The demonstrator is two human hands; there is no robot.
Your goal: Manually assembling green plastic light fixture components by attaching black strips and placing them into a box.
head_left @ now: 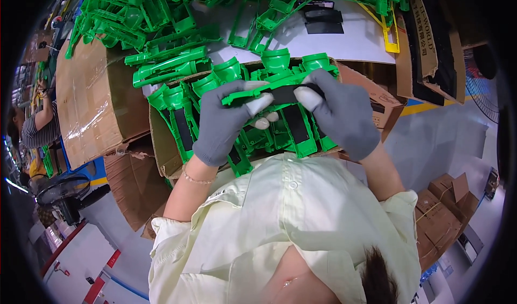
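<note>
Between both hands I hold a green plastic housing part (277,84), roughly level, with a black strip (284,94) lying along it. My left hand (225,118), in a grey glove with white fingertips, grips its left end. The thumb of my right hand (344,113), gloved the same way, presses at the strip's right end while the fingers wrap behind the part. Just below the hands, an open cardboard box (171,161) holds several similar green parts (298,129), some with black strips in them.
A heap of green parts (134,19) covers the far side of the white table (366,35). Black strips (324,21) and a yellow part (391,37) lie there. Cardboard boxes stand at left (89,97) and right (425,40). Another person (40,118) is at far left, near a fan (64,193).
</note>
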